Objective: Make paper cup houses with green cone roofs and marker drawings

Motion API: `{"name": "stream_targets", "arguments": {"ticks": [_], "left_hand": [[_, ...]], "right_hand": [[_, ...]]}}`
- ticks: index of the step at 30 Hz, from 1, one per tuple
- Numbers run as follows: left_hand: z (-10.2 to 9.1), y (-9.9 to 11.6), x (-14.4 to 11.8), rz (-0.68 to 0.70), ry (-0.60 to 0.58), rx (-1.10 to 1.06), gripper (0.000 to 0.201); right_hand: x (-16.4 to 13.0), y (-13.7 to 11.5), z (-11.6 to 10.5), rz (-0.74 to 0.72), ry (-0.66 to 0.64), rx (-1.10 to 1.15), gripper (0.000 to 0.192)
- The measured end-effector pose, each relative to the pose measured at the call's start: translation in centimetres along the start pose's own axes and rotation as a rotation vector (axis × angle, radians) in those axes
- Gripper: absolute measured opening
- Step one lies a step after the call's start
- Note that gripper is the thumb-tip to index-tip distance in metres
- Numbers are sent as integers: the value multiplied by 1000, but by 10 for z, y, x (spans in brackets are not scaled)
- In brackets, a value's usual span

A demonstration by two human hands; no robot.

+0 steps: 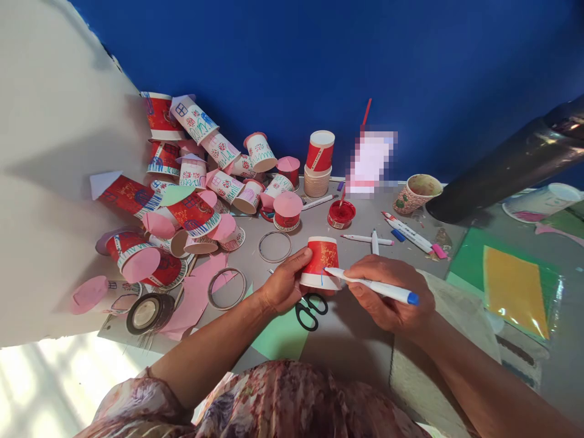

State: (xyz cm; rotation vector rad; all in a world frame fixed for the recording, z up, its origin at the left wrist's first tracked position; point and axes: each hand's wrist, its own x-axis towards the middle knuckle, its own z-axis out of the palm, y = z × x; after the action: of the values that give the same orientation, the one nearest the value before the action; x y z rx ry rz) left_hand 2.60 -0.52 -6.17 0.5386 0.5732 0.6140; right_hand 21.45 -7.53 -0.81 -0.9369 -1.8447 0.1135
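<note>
**Blue marker on upturned red cup, frame centre**

Nearest, black-handled scissors [310, 310] lay on pale green paper [280, 337]. Just above, left hand [285, 286] clamped the inverted red paper cup [320, 261], fingers curled round its side. Right hand [387, 298] pinched a white blue-capped marker [371, 285], tip touching the cup's white rim band. Judgement: steady the cup, short light strokes. Farther, upper left, decorated red and white cups [191, 176] lay heaped.

Pixelated patch [371, 161] by wall unreadable; scissors [310, 310] partly under left hand [285, 286]; cup print illegible.
</note>
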Motion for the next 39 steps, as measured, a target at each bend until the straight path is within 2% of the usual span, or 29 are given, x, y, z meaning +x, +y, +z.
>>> {"name": "stream_targets", "arguments": {"ticks": [8, 14, 20, 28, 34, 39], "left_hand": [[3, 1, 0, 10, 98, -45, 25], [4, 2, -1, 10, 101, -41, 25], [4, 1, -2, 22, 98, -51, 26], [8, 2, -3, 27, 95, -58, 28], [4, 4, -2, -27, 103, -139, 29], [7, 5, -3, -11, 103, -106, 25]], "right_hand": [[3, -2, -1, -6, 20, -32, 19], [4, -3, -2, -20, -40, -18, 17], [5, -4, -1, -18, 1, -46, 14], [4, -3, 0, -59, -30, -79, 9], [1, -1, -2, -36, 17, -111, 9], [1, -3, 0, -62, -24, -92, 9]]}}
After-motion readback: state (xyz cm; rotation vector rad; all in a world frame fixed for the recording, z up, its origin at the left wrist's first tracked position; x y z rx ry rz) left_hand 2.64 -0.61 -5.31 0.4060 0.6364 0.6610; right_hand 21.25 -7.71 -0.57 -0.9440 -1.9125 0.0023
